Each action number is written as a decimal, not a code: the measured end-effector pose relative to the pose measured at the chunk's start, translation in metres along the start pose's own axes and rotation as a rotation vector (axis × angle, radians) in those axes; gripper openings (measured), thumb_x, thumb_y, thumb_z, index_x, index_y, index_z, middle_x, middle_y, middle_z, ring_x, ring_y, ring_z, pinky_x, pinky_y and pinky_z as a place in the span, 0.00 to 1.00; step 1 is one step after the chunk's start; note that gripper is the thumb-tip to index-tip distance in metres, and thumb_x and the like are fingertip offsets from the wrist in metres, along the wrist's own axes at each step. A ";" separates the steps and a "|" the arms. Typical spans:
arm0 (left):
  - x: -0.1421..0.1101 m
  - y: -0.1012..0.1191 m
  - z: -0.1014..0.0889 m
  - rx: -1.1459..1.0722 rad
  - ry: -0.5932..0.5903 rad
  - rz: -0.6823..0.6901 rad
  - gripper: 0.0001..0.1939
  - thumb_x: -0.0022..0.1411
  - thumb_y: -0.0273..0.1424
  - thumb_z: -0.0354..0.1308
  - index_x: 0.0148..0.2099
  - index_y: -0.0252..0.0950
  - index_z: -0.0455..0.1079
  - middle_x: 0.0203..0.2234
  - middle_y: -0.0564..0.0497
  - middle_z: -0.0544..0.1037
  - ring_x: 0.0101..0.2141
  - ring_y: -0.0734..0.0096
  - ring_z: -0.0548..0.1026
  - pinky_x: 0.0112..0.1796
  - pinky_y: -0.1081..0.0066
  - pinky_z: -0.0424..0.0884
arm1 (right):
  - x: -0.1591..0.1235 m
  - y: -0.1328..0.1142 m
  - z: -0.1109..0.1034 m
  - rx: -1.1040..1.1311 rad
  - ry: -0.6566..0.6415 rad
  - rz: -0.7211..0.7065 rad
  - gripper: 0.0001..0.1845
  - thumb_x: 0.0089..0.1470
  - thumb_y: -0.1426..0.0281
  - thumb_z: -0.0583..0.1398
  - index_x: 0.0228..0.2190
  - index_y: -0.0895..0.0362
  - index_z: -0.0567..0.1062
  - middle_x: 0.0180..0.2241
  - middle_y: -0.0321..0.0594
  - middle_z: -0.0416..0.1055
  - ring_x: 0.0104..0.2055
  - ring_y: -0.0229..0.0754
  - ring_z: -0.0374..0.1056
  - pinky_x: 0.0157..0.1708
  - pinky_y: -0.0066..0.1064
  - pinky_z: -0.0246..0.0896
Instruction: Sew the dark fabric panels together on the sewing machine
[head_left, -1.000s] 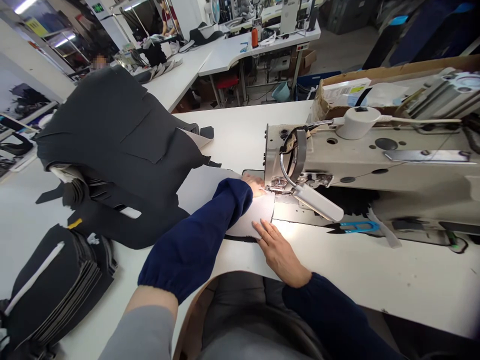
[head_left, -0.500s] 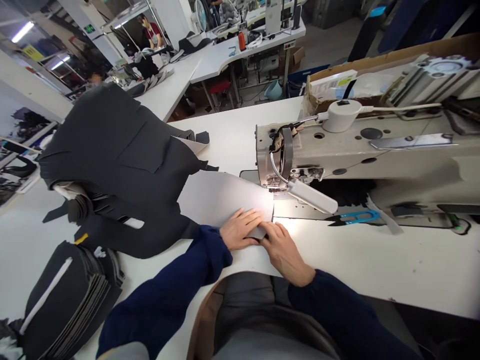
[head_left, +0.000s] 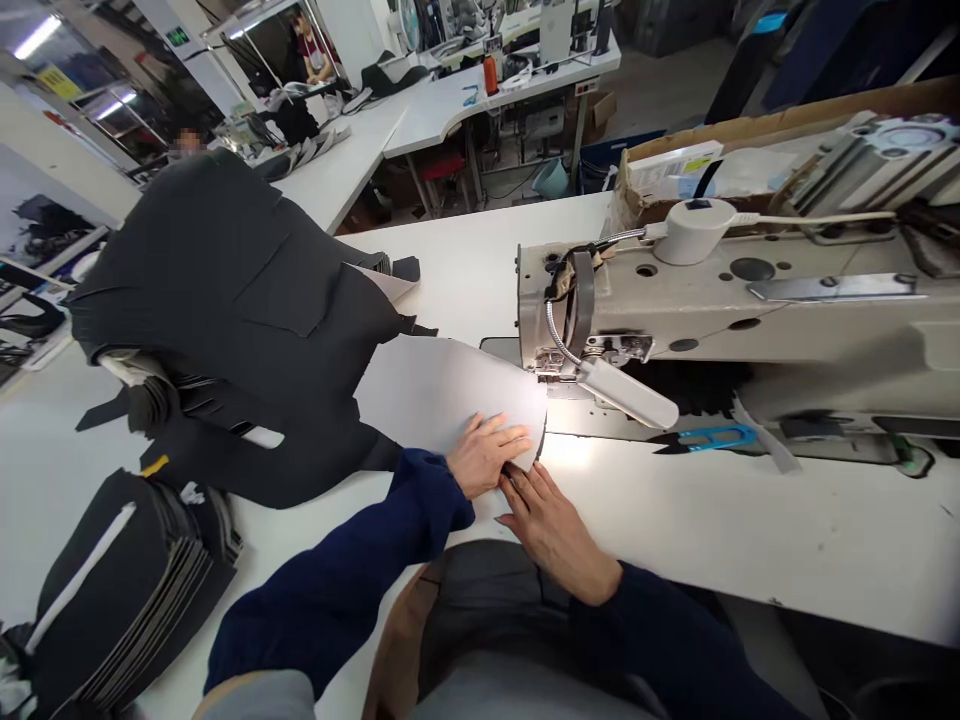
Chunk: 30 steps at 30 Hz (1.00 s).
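A light grey fabric panel (head_left: 427,390) with a dark edge lies on the white table, its right end by the needle area of the sewing machine (head_left: 645,295). Flat on its lower right part rests my left hand (head_left: 486,455), fingers spread. My right hand (head_left: 551,525) is at the panel's lower corner, fingers stretched out and thumb apart; its fingertips touch the dark edge. The lamp (head_left: 628,393) on the machine lights the panel's right end. Part of the lower edge is hidden under my hands.
Dark fabric pieces (head_left: 225,260) are heaped on the left, with a stack of dark panels (head_left: 142,590) nearer me. Blue-handled thread snips (head_left: 709,438) lie by the machine bed. Behind the machine stands a cardboard box (head_left: 795,125). A person (head_left: 313,50) is at the far back.
My right hand has slid down and left along the panel's corner, and its fingers have straightened. My left hand has shifted slightly, fingers more spread. The view has tilted a little.
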<state>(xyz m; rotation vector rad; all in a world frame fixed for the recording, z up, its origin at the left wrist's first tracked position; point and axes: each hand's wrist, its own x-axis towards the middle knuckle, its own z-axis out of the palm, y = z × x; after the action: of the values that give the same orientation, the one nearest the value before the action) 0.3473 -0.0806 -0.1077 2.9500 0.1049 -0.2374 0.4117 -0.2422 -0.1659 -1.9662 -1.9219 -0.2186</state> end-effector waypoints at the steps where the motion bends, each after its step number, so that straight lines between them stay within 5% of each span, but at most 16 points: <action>1: 0.002 0.000 0.000 0.014 0.008 -0.008 0.24 0.62 0.24 0.44 0.59 0.44 0.60 0.60 0.55 0.61 0.61 0.59 0.53 0.57 0.50 0.52 | 0.001 0.001 0.001 -0.006 -0.001 0.003 0.24 0.61 0.63 0.52 0.53 0.67 0.65 0.52 0.55 0.64 0.56 0.52 0.58 0.57 0.47 0.53; 11: 0.030 -0.010 0.003 0.122 0.163 0.020 0.19 0.63 0.28 0.48 0.56 0.44 0.64 0.58 0.52 0.62 0.56 0.60 0.56 0.55 0.59 0.55 | 0.028 0.006 0.007 -0.035 -0.009 -0.034 0.26 0.57 0.63 0.57 0.49 0.72 0.68 0.51 0.60 0.65 0.56 0.56 0.58 0.57 0.47 0.53; 19: 0.044 -0.022 0.002 0.013 0.117 0.127 0.12 0.61 0.23 0.48 0.42 0.37 0.72 0.41 0.49 0.71 0.40 0.67 0.64 0.42 0.70 0.63 | 0.040 0.006 0.017 -0.031 -0.005 -0.014 0.22 0.58 0.68 0.54 0.48 0.73 0.69 0.50 0.62 0.65 0.56 0.57 0.57 0.57 0.50 0.52; 30: 0.060 -0.022 -0.004 0.084 0.133 0.111 0.11 0.60 0.21 0.49 0.40 0.34 0.71 0.40 0.46 0.70 0.40 0.65 0.64 0.40 0.66 0.63 | 0.056 0.024 0.017 -0.139 0.009 -0.040 0.19 0.57 0.75 0.49 0.45 0.72 0.71 0.44 0.61 0.69 0.51 0.57 0.62 0.55 0.53 0.54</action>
<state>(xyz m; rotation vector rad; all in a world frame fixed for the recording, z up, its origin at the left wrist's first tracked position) 0.4047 -0.0546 -0.1174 3.0407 -0.0529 -0.0314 0.4356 -0.1836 -0.1647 -2.0109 -1.9899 -0.3811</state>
